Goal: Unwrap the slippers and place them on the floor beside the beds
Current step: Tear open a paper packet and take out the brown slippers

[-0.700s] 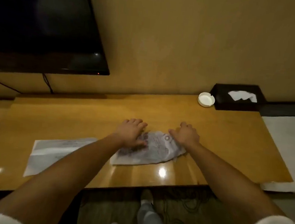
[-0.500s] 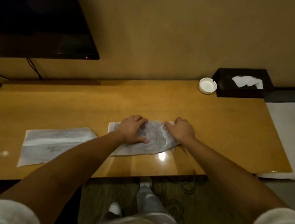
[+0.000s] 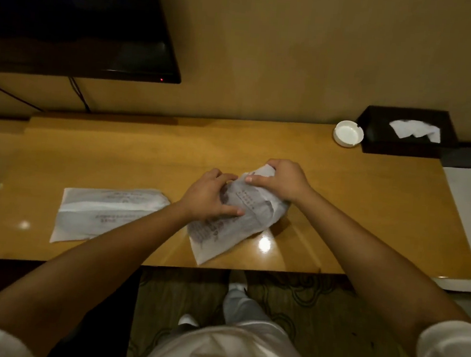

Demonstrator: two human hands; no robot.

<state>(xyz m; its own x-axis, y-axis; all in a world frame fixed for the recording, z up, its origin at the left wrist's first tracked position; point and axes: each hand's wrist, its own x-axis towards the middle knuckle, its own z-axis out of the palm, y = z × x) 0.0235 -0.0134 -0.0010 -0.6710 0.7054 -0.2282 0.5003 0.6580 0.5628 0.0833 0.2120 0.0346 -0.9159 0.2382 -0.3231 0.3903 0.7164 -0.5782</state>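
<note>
Hands have moved since the picture before. Back then both lay low on the pack, near its far edge. Now the pack (image 3: pixel 235 221) is turned, with its far end bunched up and its near corner pointing at the desk's front edge.

The left hand (image 3: pixel 208 196) is on the pack's left side. Its fingers curl over the top and its thumb presses on the wrap, so it is gripping the pack. The right hand (image 3: pixel 282 179) is at the far end. Its fingers are closed tight on the crumpled wrap there. Both arms reach out over the desk, and white sleeves show at the bottom corners.

The pack sits on the desk (image 3: pixel 353 217), near the middle. A second pack (image 3: pixel 109 212) lies flat to the left, well apart from the hands. It is still wrapped.

At the far right of the desk is a white ashtray (image 3: pixel 348 133), just beside a black tissue box (image 3: pixel 403 133). A dark TV (image 3: pixel 71 18) hangs on the wall up left. Below the desk is the floor (image 3: pixel 289 297) with a swirly carpet, and the person's legs and white shoes. Nothing blocks the pack but the hands.
</note>
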